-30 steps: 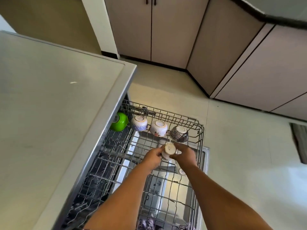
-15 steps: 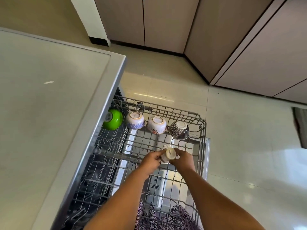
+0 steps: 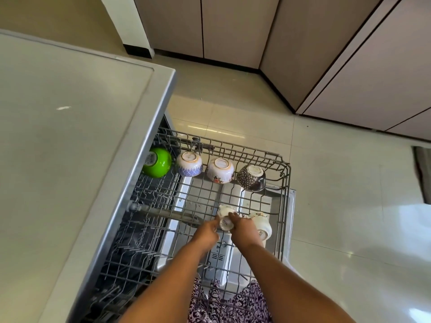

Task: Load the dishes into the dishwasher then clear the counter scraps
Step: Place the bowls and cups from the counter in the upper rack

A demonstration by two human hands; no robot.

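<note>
The dishwasher's wire rack [image 3: 285, 206] is pulled out over the open door. Four bowls stand upside down along its far edge: a green bowl [image 3: 157, 162], a blue-and-white bowl [image 3: 189, 164], a floral white bowl [image 3: 220, 170] and a dark patterned bowl [image 3: 251, 177]. A small white cup [image 3: 225, 217] lies tilted, base toward me, low in the rack's middle. My left hand [image 3: 206, 231] pinches its left side. My right hand [image 3: 245, 229] grips it from the right. A second white cup [image 3: 263, 226] sits in the rack just right of my right hand, partly hidden by it.
A grey counter [image 3: 70, 148] runs along the left, with a small white scrap [image 3: 63, 108] on it. Beige cabinet doors [image 3: 233, 26] stand beyond the tiled floor [image 3: 338, 206]. The lower rack [image 3: 130, 248] shows beneath. Patterned clothing [image 3: 224, 304] fills the bottom edge.
Both hands have brought the white cup lower and nearer into the rack's middle. The second cup now shows beside my right hand. The view has tilted down.
</note>
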